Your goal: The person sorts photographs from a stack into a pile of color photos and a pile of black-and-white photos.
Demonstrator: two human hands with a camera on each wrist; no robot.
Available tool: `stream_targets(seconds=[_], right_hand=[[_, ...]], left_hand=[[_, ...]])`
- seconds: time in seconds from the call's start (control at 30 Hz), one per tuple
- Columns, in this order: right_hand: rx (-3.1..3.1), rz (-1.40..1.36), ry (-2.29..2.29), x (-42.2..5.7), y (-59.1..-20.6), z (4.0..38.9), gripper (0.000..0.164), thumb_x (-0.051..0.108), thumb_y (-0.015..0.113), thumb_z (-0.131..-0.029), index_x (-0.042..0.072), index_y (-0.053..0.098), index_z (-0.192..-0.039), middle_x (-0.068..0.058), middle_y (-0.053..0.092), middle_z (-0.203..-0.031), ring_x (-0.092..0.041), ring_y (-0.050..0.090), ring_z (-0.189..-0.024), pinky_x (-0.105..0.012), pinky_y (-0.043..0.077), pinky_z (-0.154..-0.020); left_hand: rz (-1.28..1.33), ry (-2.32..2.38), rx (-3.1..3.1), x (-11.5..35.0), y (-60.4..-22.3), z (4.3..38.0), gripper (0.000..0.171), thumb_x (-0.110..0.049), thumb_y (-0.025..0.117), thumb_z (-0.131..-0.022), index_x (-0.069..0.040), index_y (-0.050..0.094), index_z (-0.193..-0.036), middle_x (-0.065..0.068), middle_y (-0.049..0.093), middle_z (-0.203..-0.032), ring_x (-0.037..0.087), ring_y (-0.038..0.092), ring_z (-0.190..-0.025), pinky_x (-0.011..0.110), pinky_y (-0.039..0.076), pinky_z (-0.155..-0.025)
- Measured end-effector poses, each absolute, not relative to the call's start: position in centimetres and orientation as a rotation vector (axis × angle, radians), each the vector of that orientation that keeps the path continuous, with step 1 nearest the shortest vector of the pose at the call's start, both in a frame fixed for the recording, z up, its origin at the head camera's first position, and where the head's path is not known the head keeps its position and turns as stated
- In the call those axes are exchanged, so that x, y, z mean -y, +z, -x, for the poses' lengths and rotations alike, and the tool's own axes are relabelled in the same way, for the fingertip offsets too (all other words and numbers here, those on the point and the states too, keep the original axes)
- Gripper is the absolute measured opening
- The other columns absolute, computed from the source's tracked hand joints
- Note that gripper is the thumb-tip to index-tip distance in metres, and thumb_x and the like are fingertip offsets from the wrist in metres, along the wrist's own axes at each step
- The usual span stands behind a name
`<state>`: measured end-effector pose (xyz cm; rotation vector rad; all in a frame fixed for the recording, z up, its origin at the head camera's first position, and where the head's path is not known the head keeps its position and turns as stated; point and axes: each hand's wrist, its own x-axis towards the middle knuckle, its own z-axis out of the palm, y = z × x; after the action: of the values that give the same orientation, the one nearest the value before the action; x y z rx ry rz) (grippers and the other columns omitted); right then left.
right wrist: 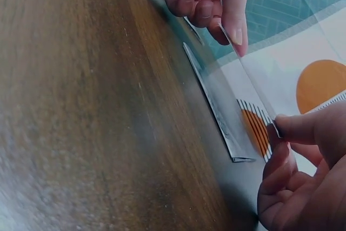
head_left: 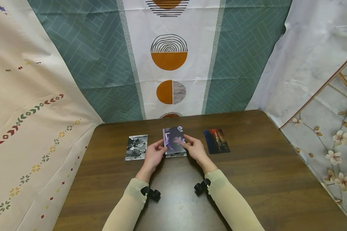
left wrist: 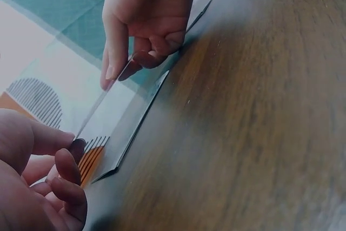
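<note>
Both hands hold one purple-toned photo card [head_left: 174,140] above the middle of the table. My left hand [head_left: 154,155] pinches its left edge between thumb and fingers. At the opposite edge, my right hand [head_left: 197,149] pinches it the same way. In both wrist views the card shows nearly edge-on, raised off the wood. Beneath it lies another card [head_left: 176,154], a black-and-white one, mostly hidden in the head view. A separate black-and-white photo card [head_left: 137,147] lies left of the left hand. To the right of the right hand lies a dark blue and orange card [head_left: 217,141].
The brown wooden table [head_left: 248,179] ends at a back edge against a hanging cloth [head_left: 173,96] with orange half-circles. A cream patterned cloth [head_left: 31,128] hangs on the left, and a white floral one [head_left: 329,144] on the right. Each wrist wears a small black device [head_left: 151,193].
</note>
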<state>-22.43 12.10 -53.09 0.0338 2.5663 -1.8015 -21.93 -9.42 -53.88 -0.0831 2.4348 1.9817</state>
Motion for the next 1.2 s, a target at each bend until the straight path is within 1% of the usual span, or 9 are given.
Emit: stream_targets(seconds=[0.17, 0.27, 0.4, 0.57, 0.8, 1.0, 1.03, 1.1, 1.2], right_hand=[[-2.526, -0.070, -1.823, -12.3, -53.2, 22.4, 0.050, 0.016, 0.072, -0.103, 0.011, 0.062, -0.152, -0.013, 0.074, -0.115, -0.026, 0.064, -0.107, -0.049, 0.050, -0.099], [-2.497, -0.098, -1.859, -12.5, -53.4, 22.4, 0.050, 0.018, 0.072, -0.102, 0.013, 0.063, -0.151, -0.014, 0.071, -0.122, -0.027, 0.062, -0.113, -0.049, 0.048, -0.101], [-2.478, -0.093, -1.888, -12.8, -53.5, 22.4, 0.050, 0.019, 0.072, -0.103, 0.013, 0.063, -0.152, -0.014, 0.070, -0.121, -0.027, 0.060, -0.112, -0.045, 0.048, -0.097], [-2.485, -0.070, -1.886, -13.5, -53.4, 22.3, 0.051, 0.020, 0.071, -0.103, 0.013, 0.062, -0.153, -0.013, 0.072, -0.119, -0.026, 0.062, -0.111, -0.039, 0.048, -0.091], [-2.533, -0.066, -1.838, -15.1, -52.8, 22.0, 0.052, 0.022, 0.071, -0.103, 0.015, 0.062, -0.153, -0.012, 0.071, -0.117, -0.025, 0.059, -0.098, -0.035, 0.045, -0.078], [-2.556, -0.043, -1.817, -17.2, -52.2, 21.8, 0.051, 0.024, 0.069, -0.105, 0.014, 0.060, -0.154, -0.014, 0.070, -0.120, -0.025, 0.056, -0.090, -0.035, 0.043, -0.073], [-2.562, -0.046, -1.810, -17.6, -52.2, 21.8, 0.051, 0.024, 0.069, -0.105, 0.014, 0.061, -0.154, -0.013, 0.070, -0.121, -0.022, 0.056, -0.091, -0.034, 0.044, -0.073], [-2.562, -0.050, -1.804, -18.4, -52.1, 21.7, 0.051, 0.025, 0.069, -0.105, 0.014, 0.060, -0.154, -0.013, 0.068, -0.120, -0.022, 0.054, -0.086, -0.034, 0.042, -0.070], [-2.579, -0.062, -1.786, -19.6, -52.1, 21.6, 0.051, 0.026, 0.069, -0.106, 0.014, 0.060, -0.154, -0.011, 0.065, -0.115, -0.020, 0.052, -0.083, -0.033, 0.041, -0.069]], left_hand=[[0.098, 1.995, -2.417, 9.3, -53.9, 21.9, 0.046, -0.005, 0.074, -0.098, -0.003, 0.068, -0.143, 0.006, 0.070, -0.087, 0.012, 0.054, -0.062, 0.025, 0.045, -0.059], [0.092, 2.013, -2.405, 9.2, -53.9, 21.9, 0.045, -0.006, 0.074, -0.098, -0.002, 0.068, -0.143, 0.006, 0.071, -0.087, 0.013, 0.053, -0.061, 0.025, 0.045, -0.058], [0.090, 2.042, -2.386, 8.8, -53.8, 21.9, 0.044, -0.005, 0.074, -0.098, -0.001, 0.068, -0.142, 0.004, 0.070, -0.086, 0.012, 0.052, -0.060, 0.024, 0.044, -0.057], [0.087, 2.062, -2.374, 8.0, -53.6, 21.9, 0.045, -0.006, 0.073, -0.099, 0.000, 0.067, -0.143, 0.004, 0.069, -0.087, 0.012, 0.054, -0.061, 0.023, 0.046, -0.057], [0.027, 2.128, -2.308, 6.5, -53.1, 21.7, 0.047, -0.004, 0.073, -0.099, 0.003, 0.065, -0.144, 0.002, 0.067, -0.087, 0.009, 0.053, -0.063, 0.022, 0.046, -0.058], [-0.020, 2.126, -2.294, 4.8, -52.9, 21.4, 0.048, -0.005, 0.074, -0.099, 0.001, 0.065, -0.146, 0.003, 0.067, -0.088, 0.009, 0.051, -0.062, 0.022, 0.045, -0.058], [-0.029, 2.127, -2.291, 4.5, -52.9, 21.4, 0.048, -0.005, 0.074, -0.099, 0.001, 0.065, -0.145, 0.004, 0.067, -0.089, 0.009, 0.051, -0.062, 0.022, 0.045, -0.058], [-0.046, 2.122, -2.293, 3.7, -52.8, 21.4, 0.047, -0.006, 0.074, -0.099, 0.000, 0.065, -0.145, 0.004, 0.067, -0.090, 0.008, 0.051, -0.062, 0.022, 0.046, -0.058], [-0.082, 2.104, -2.311, 2.6, -52.7, 21.2, 0.048, -0.007, 0.074, -0.099, 0.001, 0.065, -0.145, 0.005, 0.067, -0.090, 0.007, 0.051, -0.061, 0.022, 0.044, -0.058]])
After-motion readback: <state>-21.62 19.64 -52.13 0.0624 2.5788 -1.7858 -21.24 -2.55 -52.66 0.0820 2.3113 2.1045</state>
